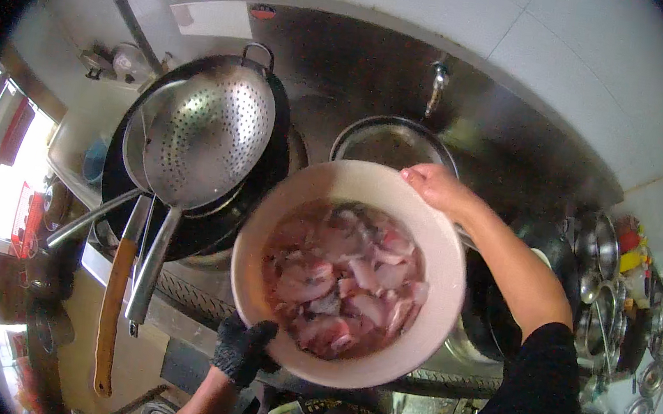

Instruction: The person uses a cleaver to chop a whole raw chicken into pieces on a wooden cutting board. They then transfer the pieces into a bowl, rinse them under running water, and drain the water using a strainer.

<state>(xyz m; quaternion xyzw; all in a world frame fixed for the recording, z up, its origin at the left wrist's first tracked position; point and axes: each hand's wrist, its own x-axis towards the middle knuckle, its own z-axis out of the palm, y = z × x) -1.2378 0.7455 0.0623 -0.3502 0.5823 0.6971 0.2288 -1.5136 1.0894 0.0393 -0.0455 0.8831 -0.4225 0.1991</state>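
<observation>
A large pale basin (440, 282) holds cut pieces of raw meat or fish (352, 290) in reddish liquid. My left hand (245, 345), in a dark knit glove, grips the basin's lower left rim, its thumb over the edge. At the upper right rim, my bare right hand (433, 185) takes hold, its fingers partly hidden beneath. Left of the basin, a perforated metal strainer ladle (210, 136) and other long-handled tools lie over a black wok (281, 114). Behind the basin shows a round pan or pot rim (401, 122).
A metal tap (439, 80) juts from the steel backsplash (350, 54). A wooden handle (113, 317) sticks out over the stove's front edge. To the right are a dark wok (539, 232), metal bowls (603, 240) and bottles (640, 270).
</observation>
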